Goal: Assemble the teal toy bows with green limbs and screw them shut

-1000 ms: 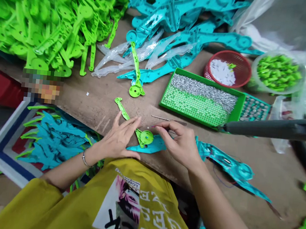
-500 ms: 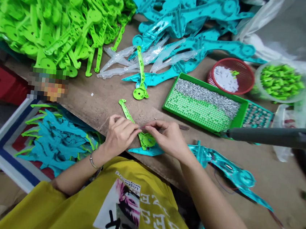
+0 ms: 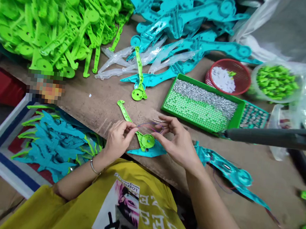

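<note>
Thin red and blue wires (image 3: 148, 125) stretch between my two hands. My left hand (image 3: 119, 136) pinches one end between thumb and fingertips. The fingers of my right hand (image 3: 177, 140) are curled around the other end. Beside its fingertips shows a slim metal rod (image 3: 157, 120); whether I hold it or it lies on the table, I cannot tell. Just below the wires, a green plastic leg-shaped part (image 3: 148, 141) with a round disc lies over a blue plastic part (image 3: 157, 150). To the right rests another blue part (image 3: 229, 168) with wires attached.
A green tray (image 3: 167, 103) holds small metal pieces. Behind it stand a red basket (image 3: 248, 82) and a clear tub of green pieces (image 3: 278, 82). Green parts (image 3: 56, 20) and blue parts (image 3: 180, 11) are heaped at the back. A dark bar (image 3: 276, 136) juts in from the right.
My hands have drawn apart, my right hand moving right and its fingers opening somewhat. More of the wires and the green part's disc now shows. The view has shifted slightly.
</note>
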Demonstrator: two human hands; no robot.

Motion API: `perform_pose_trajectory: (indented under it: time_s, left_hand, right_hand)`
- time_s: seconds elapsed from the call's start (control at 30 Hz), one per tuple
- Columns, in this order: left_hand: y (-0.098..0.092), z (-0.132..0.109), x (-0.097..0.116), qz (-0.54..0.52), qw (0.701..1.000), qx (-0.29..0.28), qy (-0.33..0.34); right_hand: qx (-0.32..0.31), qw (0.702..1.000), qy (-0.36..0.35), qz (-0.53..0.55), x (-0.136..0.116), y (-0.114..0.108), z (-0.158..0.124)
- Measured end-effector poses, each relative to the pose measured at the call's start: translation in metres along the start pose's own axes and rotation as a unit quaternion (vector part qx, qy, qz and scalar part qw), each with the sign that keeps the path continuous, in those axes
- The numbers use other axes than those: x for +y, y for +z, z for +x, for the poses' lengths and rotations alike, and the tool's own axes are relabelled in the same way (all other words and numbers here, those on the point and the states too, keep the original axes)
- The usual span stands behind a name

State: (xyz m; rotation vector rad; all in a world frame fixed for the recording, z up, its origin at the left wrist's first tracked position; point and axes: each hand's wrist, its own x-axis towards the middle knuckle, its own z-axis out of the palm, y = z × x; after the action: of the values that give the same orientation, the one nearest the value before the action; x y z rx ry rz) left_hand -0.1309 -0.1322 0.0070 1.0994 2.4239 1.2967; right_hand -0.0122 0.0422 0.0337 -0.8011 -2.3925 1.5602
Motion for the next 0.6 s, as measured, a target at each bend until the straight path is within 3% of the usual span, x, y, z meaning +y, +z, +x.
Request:
perform_pose_trajectory:
  time_s: [0.17,0.37,0.43,0.6]
  left_hand:
    - [-0.001,-0.001,-0.001,0.014,0.999,0.002,0.03]
    - [-0.002,0.002,0.003,0.056,0.996,0.001,0.066]
    - [-0.001,0.003,0.004,0.066,0.995,0.002,0.075]
    - [0.001,0.003,0.001,0.081,0.994,0.011,0.072]
  right_hand:
    - [0.039,0.993,0.029,0.11,-0.004,0.001,0.003]
    - [0.117,0.983,0.001,0.14,-0.01,0.008,0.01]
    - [0.099,0.984,0.019,0.146,-0.014,0.008,0.013]
    - [-0.023,0.983,0.074,0.167,-0.017,-0.004,0.019]
